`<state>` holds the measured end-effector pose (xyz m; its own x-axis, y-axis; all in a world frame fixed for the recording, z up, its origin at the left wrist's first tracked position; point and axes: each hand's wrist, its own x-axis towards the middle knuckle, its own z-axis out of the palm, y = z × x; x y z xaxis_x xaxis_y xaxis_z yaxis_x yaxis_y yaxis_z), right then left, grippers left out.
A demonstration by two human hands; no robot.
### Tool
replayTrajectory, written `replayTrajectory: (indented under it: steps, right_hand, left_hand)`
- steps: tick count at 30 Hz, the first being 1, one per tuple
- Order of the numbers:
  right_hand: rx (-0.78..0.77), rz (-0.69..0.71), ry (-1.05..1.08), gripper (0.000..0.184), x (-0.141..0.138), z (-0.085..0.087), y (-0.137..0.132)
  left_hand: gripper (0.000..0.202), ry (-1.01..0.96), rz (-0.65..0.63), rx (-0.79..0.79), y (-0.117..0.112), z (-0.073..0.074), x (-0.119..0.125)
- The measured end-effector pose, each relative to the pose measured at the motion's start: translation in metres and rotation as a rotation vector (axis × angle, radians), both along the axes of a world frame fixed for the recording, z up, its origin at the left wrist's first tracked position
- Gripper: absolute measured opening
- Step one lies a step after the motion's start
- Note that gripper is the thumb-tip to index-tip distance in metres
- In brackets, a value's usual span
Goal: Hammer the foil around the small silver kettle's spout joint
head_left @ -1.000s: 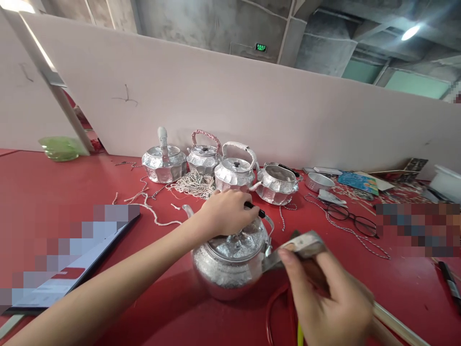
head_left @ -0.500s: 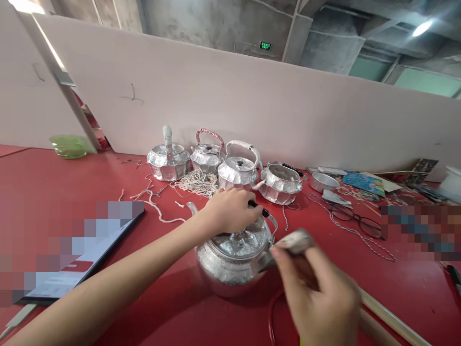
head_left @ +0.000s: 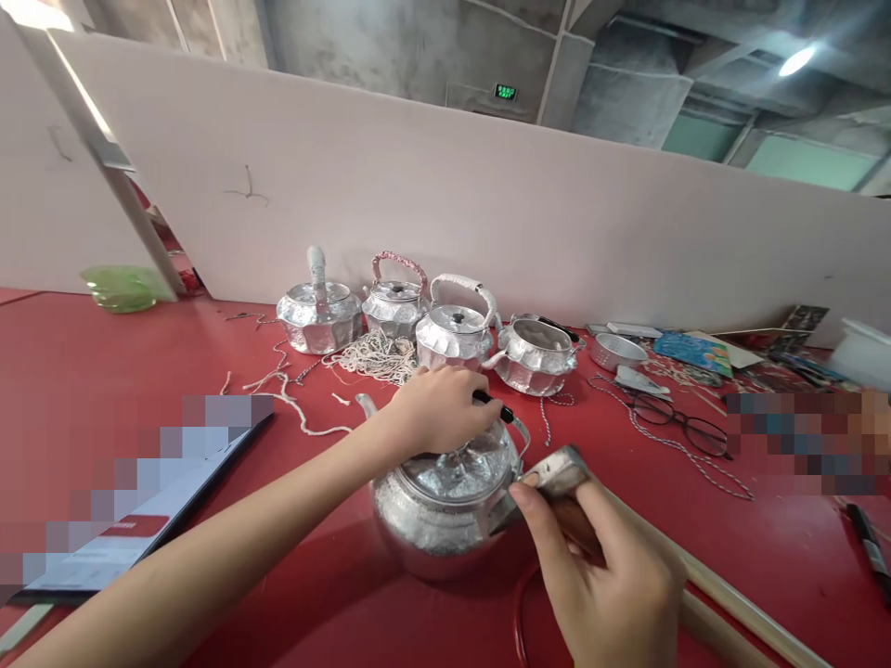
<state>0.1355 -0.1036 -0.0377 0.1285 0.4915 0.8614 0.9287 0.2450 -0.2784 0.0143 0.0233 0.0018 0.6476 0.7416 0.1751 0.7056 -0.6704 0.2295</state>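
Observation:
A hammered silver kettle stands on the red table right in front of me. My left hand is closed over its lid and grips the black handle. My right hand is closed on a tool with a grey metal head. The head rests against the kettle's right shoulder, by the handle's bracket. The lower part of the tool is hidden inside my fist.
Several silver kettles line the white partition at the back, with a pile of cord beside them. Glasses and a metal bowl lie to the right. A tablet lies left. Wooden sticks and a red loop lie near my right hand.
My right hand has brought the tool's head left and down until it meets the kettle's side. My left hand has kept its grip on the handle.

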Motion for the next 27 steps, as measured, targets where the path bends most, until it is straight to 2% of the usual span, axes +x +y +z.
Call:
replayTrajectory:
  steps: [2,6,9,12,16,19,23,27]
  right_hand:
    - [0.03,-0.018,-0.004,0.022,0.0003,0.0008,0.0003]
    - [-0.015,0.002,-0.01,0.024,0.0004,-0.0004,-0.0004]
    - [0.021,-0.008,-0.021,0.019,0.0,-0.0023,-0.0016]
    - [-0.046,0.008,-0.024,0.023,0.0,-0.0026,-0.0025]
    - [0.034,-0.027,-0.063,0.02,0.0008,0.0001,-0.0029]
    - [-0.001,-0.029,-0.093,0.027,-0.0002,0.0022,-0.0032]
    - [0.025,-0.027,-0.048,0.022,-0.0026,0.0043,-0.0045]
    - [-0.035,-0.005,-0.082,0.029,-0.0031,0.0071,-0.005]
  left_hand:
    - [0.041,0.001,0.004,0.0,-0.0002,0.0001,0.0]
    - [0.041,-0.005,-0.003,-0.012,-0.0003,0.0006,-0.0005]
    - [0.041,-0.006,-0.01,-0.015,-0.0005,0.0012,-0.0009]
    - [0.041,-0.002,-0.017,-0.012,-0.0004,0.0015,-0.0009]
    - [0.041,-0.002,-0.015,-0.005,-0.0002,0.0012,-0.0007]
    - [0.04,-0.008,-0.026,-0.003,0.0001,0.0004,-0.0008]
    - [0.041,-0.009,-0.031,-0.004,0.0009,0.0,-0.0011]
    - [0.041,0.001,-0.045,0.0,0.0004,0.0011,-0.0012]
